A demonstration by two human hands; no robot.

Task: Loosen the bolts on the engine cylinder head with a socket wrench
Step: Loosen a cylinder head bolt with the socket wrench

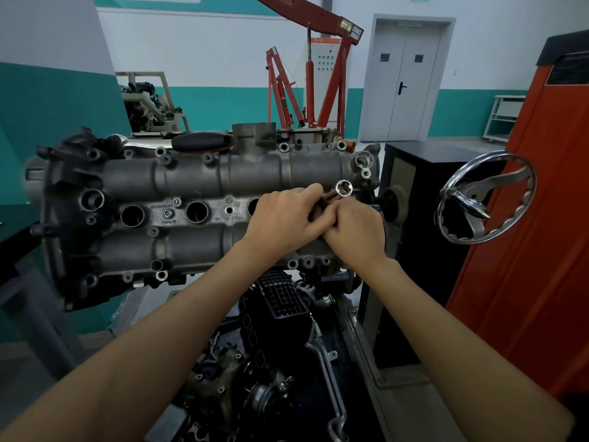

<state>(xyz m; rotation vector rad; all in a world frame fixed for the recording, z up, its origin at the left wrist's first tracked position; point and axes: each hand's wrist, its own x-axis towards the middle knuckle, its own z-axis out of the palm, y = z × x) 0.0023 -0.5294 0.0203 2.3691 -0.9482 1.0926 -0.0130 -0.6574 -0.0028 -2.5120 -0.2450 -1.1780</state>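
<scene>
A grey engine cylinder head (191, 180) lies across the middle of the view on a stand, with round plug holes and several small bolts along its flanges. My left hand (283, 218) and my right hand (357, 231) meet over its right end. Both grip a socket wrench whose shiny socket (344, 188) points its open end up just beyond my fingers. The wrench's dark handle shows between my fingers and is otherwise hidden.
A chrome handwheel (484, 199) sticks out from the black stand (424, 173) to the right. An orange cabinet (535, 218) fills the right edge. Red engine cranes (306, 81) stand by the far wall. Black engine parts (280, 314) lie below the head.
</scene>
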